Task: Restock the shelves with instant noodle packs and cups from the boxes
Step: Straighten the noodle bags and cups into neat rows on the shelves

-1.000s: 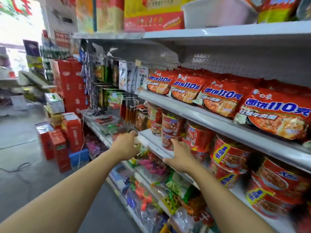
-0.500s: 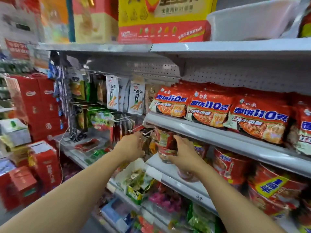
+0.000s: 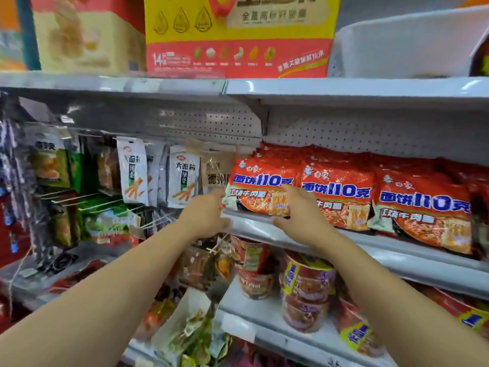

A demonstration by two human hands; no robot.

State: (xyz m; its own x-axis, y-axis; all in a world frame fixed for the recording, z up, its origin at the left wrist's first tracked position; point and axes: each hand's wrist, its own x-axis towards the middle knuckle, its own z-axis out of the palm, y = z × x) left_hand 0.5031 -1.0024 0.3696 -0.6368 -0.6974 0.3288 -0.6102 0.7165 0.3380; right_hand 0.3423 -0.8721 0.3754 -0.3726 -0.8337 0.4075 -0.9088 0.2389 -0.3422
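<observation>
Red instant noodle packs with blue lettering stand in a row on the middle shelf [image 3: 397, 250]. The leftmost pack [image 3: 260, 189] sits between my two hands. My left hand [image 3: 205, 213] reaches its left edge, fingers stretched toward it. My right hand [image 3: 299, 210] lies flat against the pack's right front, fingers straight. Neither hand grips anything. Red noodle cups [image 3: 308, 287] stand stacked on the lower shelf [image 3: 264, 316] beneath my forearms.
Hanging snack bags [image 3: 182, 176] fill pegs to the left of the packs. The top shelf [image 3: 344, 87] carries a yellow and red carton [image 3: 238, 35] and a white plastic tub [image 3: 412, 43]. Loose snack packets [image 3: 190, 332] lie below the cups.
Both hands have risen from the noodle cups on the lower shelf to the leftmost noodle pack on the middle shelf. The view has tilted upward and closer.
</observation>
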